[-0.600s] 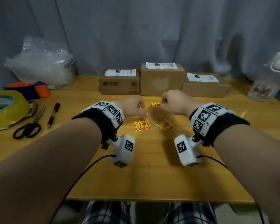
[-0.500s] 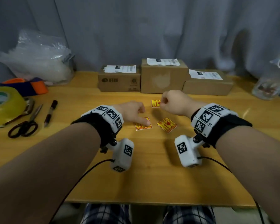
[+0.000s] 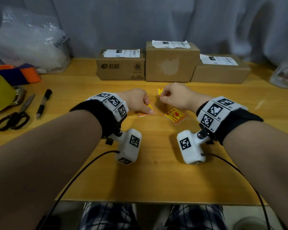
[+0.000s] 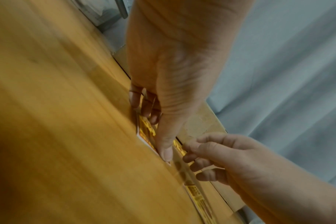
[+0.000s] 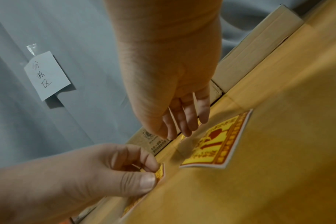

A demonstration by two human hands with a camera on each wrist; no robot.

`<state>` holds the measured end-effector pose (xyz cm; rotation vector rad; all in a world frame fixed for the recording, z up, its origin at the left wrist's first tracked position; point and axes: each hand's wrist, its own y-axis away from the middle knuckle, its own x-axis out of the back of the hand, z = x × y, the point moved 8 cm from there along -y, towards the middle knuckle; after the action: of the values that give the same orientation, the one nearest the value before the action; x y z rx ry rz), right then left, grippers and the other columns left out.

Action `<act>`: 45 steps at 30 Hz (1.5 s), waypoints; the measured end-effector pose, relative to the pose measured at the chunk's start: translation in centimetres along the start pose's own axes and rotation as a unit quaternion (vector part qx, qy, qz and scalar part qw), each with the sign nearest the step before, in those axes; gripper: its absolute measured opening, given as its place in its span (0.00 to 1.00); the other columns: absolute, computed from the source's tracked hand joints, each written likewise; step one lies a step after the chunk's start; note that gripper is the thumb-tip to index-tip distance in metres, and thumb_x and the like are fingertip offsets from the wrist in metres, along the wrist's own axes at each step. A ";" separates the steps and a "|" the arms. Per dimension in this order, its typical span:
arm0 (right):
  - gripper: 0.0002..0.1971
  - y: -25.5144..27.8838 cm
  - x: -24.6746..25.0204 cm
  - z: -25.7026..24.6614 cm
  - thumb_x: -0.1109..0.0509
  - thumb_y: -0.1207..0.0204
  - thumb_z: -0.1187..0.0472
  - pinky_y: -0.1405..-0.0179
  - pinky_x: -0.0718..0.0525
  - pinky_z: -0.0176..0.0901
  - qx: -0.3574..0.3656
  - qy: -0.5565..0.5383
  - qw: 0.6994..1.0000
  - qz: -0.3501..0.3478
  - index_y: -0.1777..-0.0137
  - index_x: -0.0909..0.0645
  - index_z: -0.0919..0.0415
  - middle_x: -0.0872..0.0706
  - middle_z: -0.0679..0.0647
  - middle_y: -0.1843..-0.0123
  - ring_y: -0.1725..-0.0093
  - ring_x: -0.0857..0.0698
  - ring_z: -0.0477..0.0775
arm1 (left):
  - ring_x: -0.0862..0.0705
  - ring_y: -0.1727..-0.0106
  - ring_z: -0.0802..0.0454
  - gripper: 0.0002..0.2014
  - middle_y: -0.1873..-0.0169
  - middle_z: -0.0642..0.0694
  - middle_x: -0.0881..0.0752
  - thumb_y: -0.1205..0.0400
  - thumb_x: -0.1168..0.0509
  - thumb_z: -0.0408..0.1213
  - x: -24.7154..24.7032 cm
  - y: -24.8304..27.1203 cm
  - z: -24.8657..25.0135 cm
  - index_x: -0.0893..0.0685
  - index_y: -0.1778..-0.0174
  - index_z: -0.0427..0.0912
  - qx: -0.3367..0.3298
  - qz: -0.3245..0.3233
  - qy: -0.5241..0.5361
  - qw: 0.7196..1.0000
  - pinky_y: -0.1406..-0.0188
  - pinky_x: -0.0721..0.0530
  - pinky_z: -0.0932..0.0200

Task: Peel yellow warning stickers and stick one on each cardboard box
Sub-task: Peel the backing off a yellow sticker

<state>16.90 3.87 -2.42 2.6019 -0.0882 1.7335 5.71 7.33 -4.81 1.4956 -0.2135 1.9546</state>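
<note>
Three cardboard boxes, left (image 3: 121,68), middle (image 3: 170,63) and right (image 3: 219,73), stand in a row at the back of the wooden table, each with a white shipping label on top. Three yellow warning stickers lie in front of them. My left hand (image 3: 148,107) rests on the left sticker (image 3: 142,114), pinching its edge (image 5: 160,172) between thumb and forefinger. My right hand (image 3: 165,95) hovers with curled fingers over the far sticker (image 3: 160,92) and holds nothing. The third sticker (image 3: 175,115) lies free beside my right wrist.
Scissors (image 3: 12,120), a pen (image 3: 43,103) and a yellow tape roll (image 3: 0,92) lie at the left. A plastic-filled bin (image 3: 28,40) stands at the back left. A clear bottle (image 3: 286,73) stands at the far right.
My left hand has come down onto the left sticker and taken hold of its edge. The right hand has stayed over the far sticker.
</note>
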 end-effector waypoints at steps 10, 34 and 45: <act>0.11 0.8 0.1 -0.2 0.35 0.22 0.58 0.48 0.21 0.46 -0.008 -0.018 1.000 0.003 0.46 0.17 0.62 0.13 0.59 0.47 0.46 0.17 0.58 | 0.20 0.38 0.43 0.33 0.38 0.42 0.18 0.29 0.25 0.48 0.5 0.1 0.6 0.26 0.31 0.38 0.021 0.023 -0.026 0.999 0.39 0.21 0.52; 0.17 1.1 2.7 -2.4 0.34 0.20 0.52 0.55 0.20 0.47 0.072 -0.284 0.953 0.070 0.55 0.16 0.69 0.16 0.55 0.64 0.62 0.19 0.50 | 0.23 0.70 0.58 0.15 0.71 0.50 0.21 0.28 0.24 0.38 4.2 1.9 1.8 0.27 0.67 0.47 -0.138 0.209 0.264 0.932 0.72 0.24 0.69; 0.10 0.5 4.1 -2.1 0.33 0.21 0.63 0.66 0.21 0.43 0.069 -0.313 0.938 0.135 0.65 0.23 0.57 0.19 0.53 0.69 0.68 0.21 0.49 | 0.23 0.72 0.60 0.10 0.71 0.46 0.19 0.25 0.27 0.34 4.3 1.3 2.1 0.23 0.65 0.44 -0.161 0.211 0.353 0.897 0.72 0.24 0.66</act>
<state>16.53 3.31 2.14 3.2702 -0.3526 0.9037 6.08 7.01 0.14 0.4854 -0.5365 2.5175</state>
